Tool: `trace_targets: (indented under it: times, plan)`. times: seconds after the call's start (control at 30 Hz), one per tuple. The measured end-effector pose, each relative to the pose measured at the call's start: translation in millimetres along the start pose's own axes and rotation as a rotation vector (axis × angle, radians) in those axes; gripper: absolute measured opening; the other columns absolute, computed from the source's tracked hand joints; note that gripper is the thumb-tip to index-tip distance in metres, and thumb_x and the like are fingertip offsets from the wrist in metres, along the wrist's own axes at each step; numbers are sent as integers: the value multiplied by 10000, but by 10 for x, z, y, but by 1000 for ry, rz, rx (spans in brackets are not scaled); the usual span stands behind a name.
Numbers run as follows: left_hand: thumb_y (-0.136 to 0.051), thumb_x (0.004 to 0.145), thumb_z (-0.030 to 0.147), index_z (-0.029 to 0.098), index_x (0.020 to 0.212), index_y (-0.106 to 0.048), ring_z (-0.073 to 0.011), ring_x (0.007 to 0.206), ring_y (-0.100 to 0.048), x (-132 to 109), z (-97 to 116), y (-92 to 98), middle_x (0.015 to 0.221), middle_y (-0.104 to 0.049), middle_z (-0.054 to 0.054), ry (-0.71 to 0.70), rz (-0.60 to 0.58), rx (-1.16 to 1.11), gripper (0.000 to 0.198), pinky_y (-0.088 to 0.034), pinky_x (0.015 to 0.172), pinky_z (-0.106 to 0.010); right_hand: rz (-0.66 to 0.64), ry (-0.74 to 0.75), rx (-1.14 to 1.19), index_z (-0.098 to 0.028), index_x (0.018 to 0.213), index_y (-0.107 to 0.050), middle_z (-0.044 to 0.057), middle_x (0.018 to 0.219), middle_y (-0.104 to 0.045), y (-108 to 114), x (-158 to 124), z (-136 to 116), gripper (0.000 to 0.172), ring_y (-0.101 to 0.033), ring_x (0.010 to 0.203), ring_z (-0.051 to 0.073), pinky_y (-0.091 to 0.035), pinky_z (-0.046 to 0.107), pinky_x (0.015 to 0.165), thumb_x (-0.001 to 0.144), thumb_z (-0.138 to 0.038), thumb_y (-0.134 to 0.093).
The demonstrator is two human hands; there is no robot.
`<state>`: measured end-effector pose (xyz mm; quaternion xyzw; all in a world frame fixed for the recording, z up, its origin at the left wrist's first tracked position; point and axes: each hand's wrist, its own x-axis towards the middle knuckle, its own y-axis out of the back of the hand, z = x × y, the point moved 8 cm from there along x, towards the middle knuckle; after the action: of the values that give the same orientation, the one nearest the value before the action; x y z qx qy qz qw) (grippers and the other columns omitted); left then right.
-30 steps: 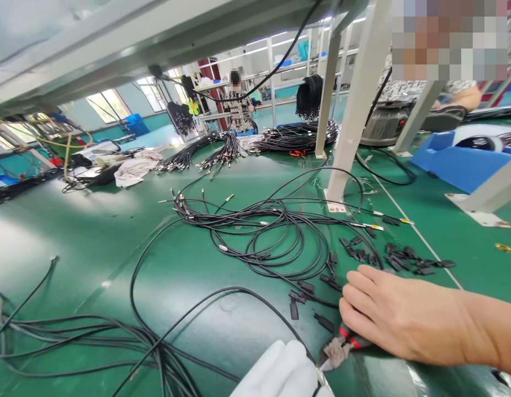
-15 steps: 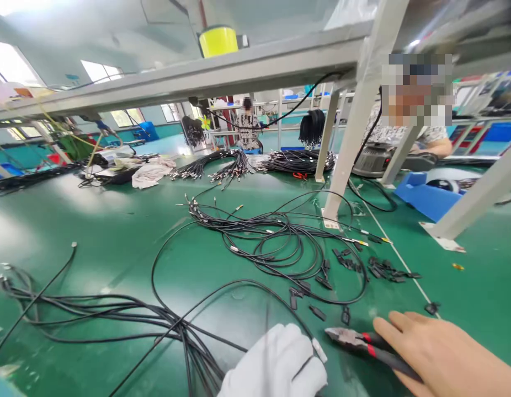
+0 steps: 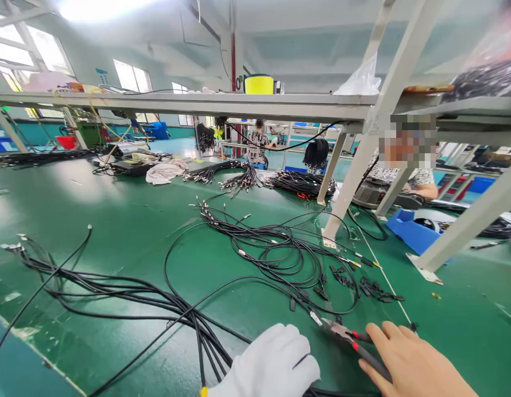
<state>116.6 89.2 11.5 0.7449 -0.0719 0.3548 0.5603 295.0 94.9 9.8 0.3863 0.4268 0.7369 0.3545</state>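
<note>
My left hand (image 3: 270,361), in a white glove, is at the bottom centre with its fingers curled. What they hold, if anything, is hidden. My bare right hand (image 3: 408,358) grips the pliers (image 3: 363,344), which have dark handles with red bands. Their handles are spread apart, and their jaws point left, close to the white-tagged end of a black cable (image 3: 276,288). Whether the jaws touch that end I cannot tell. A bundle of black cables (image 3: 156,298) runs under and beside my left hand. Small black connector pieces (image 3: 377,289) lie beyond the pliers.
Looped black cables (image 3: 288,248) spread over the green table (image 3: 127,220). Metal posts (image 3: 350,182) carry a shelf (image 3: 189,103) across the table. A blue bin (image 3: 413,234) stands at right, a white cloth (image 3: 166,172) at back left. Another person (image 3: 425,190) sits behind the posts.
The view has tilted up. The pliers have moved left, and their jaws are now near the cable's tagged end. That end now lies beyond my left hand's fingers instead of beside them.
</note>
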Motion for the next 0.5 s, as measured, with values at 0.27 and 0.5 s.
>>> trace_targets:
  times: [0.27, 0.5]
  plan:
    - [-629, 958, 276, 200, 811, -521, -157, 764, -501, -20, 2, -6, 796, -546, 27, 0, 20, 30, 198, -371, 740, -286, -37, 5, -104, -131, 918, -683, 114, 753, -659, -35, 142, -66, 110, -679, 640, 270, -579, 371, 524, 841, -175, -617]
    - [-637, 943, 258, 202, 799, -511, -155, 730, -487, -29, -10, -41, 764, -519, 27, 11, 17, 28, 199, -378, 712, -280, -60, 3, -153, -139, 863, -673, 97, 711, -657, -23, 184, -163, 81, -676, 602, 258, -559, 342, 493, 831, -119, -601]
